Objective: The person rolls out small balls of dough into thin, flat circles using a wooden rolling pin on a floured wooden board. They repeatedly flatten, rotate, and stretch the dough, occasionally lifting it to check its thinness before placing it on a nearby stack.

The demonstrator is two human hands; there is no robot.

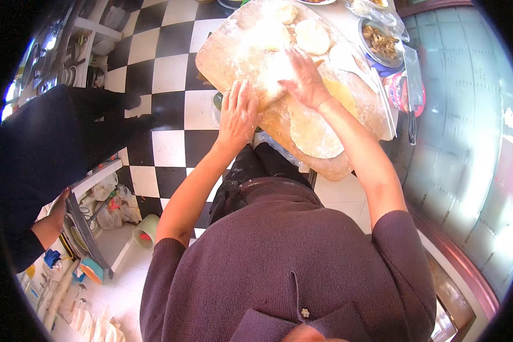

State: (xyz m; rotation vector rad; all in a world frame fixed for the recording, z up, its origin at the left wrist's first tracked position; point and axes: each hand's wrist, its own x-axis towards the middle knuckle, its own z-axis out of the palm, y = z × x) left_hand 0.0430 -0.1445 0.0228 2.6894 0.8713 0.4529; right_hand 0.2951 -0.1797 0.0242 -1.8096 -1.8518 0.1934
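A large wooden board dusted with white flour lies before me. My left hand rests at its near left edge, fingers stretched forward and palm down. Over the floured middle is my right hand, its thumb spread from the fingers. Between the hands a yellowish surface, perhaps dough, is washed out by glare. A wide flattened sheet of dough lies under my right forearm, which hides part of it. Beyond the right hand sit a round dough piece and a smaller lump of dough. Neither hand visibly grips anything.
Right of the board are a white paddle-like utensil, a bowl of cooked food, a cleaver and a pink printed tub. Another person in dark clothes stands at the left. A waste bin is on the floor.
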